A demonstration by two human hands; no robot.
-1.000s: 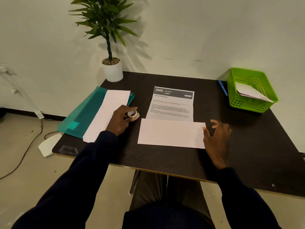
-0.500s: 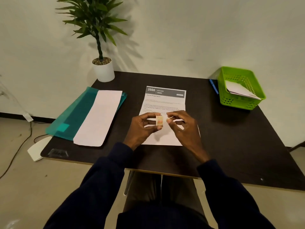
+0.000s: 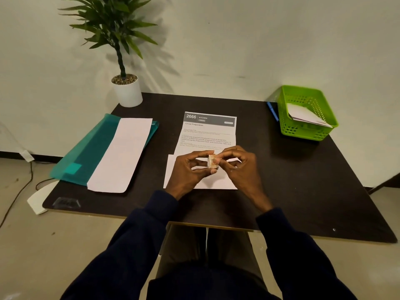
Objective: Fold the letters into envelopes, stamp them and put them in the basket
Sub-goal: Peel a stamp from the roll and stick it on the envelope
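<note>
Stamping step: left hand (image 3: 186, 169) is pinching a small stamp roll (image 3: 212, 161) upright over the near envelope (image 3: 201, 182), while right hand (image 3: 238, 165) fingertips are picking at its edge, likely to peel one stamp for pressing onto flat white paper. Printed letter (image 3: 207, 135) is lying just beyond; green perforated plastic basket (image 3: 307, 131) is sitting far right, holding paper.

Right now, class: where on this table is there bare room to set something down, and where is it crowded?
Bare table lies between the printed letter and the green basket, and along the near right edge. A narrower strip runs between the envelopes on the teal folder and the letter. The middle is crowded: both hands work the stamp roll.
</note>
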